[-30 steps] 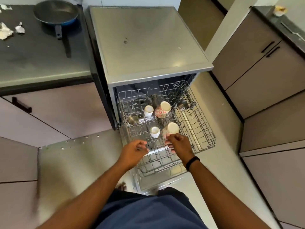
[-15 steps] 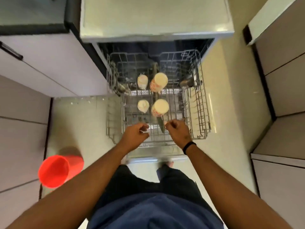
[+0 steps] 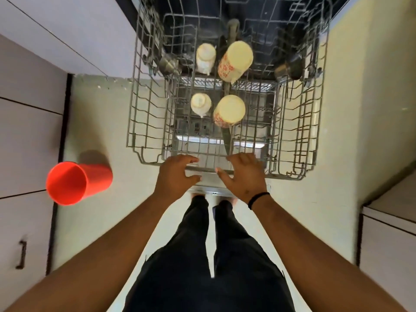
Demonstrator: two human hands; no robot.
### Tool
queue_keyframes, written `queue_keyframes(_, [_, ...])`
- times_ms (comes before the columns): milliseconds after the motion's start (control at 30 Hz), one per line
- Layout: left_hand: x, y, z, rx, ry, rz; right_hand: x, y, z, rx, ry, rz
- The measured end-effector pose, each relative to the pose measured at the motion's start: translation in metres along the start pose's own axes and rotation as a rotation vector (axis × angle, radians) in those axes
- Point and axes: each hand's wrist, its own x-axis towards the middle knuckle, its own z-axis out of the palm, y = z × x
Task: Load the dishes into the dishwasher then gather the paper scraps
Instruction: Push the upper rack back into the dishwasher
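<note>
Dishwasher rack point(image 3: 299, 122) stands pulled out toward me, long axis near to far. I read no writing anywhere. Four inverted cups sit mid-rack; the patterned cup point(image 3: 235, 60) tilts left. Left hand point(image 3: 174, 174) and right hand point(image 3: 244, 174) rest on the near rail, fingers loosely spread.

A home kitchen is shown. A dishwasher rack point(image 3: 227, 140) of grey wire is pulled out over a pale tiled floor point(image 3: 99, 221), and cups point(image 3: 229, 111) are set upside down in it — two larger patterned ones, two small white ones. Flat-fronted cabinets point(image 3: 29, 140) are seen on the left, one with a dark handle point(image 3: 21, 254), and more cabinet fronts on the right. A red plastic bin point(image 3: 74, 182) is stood on the floor at the left.
</note>
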Motion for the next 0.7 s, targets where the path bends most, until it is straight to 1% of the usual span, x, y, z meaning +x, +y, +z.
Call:
queue_keyframes(67, [0.006, -0.009, 0.009, 0.067, -0.029, 0.032, 0.002, 0.001, 0.013, -0.056, -0.048, -0.030])
queue_keyframes(133, [0.014, -0.017, 0.017, 0.132, -0.006, 0.096, 0.005, 0.003, 0.027, -0.133, -0.063, -0.058])
queue_keyframes(233, [0.026, -0.023, 0.024, 0.144, 0.001, 0.152, 0.011, 0.005, 0.041, -0.181, -0.001, -0.083])
queue_keyframes(333, [0.034, -0.028, 0.028, 0.167, -0.010, 0.199, 0.016, 0.006, 0.050, -0.219, 0.079, -0.065])
queue_keyframes(467, [0.037, -0.035, 0.029, 0.216, 0.012, 0.282, 0.017, 0.010, 0.055, -0.222, 0.151, -0.085])
queue_keyframes(700, [0.037, -0.035, 0.027, 0.188, 0.032, 0.303, 0.019, 0.008, 0.051, -0.232, 0.172, -0.089])
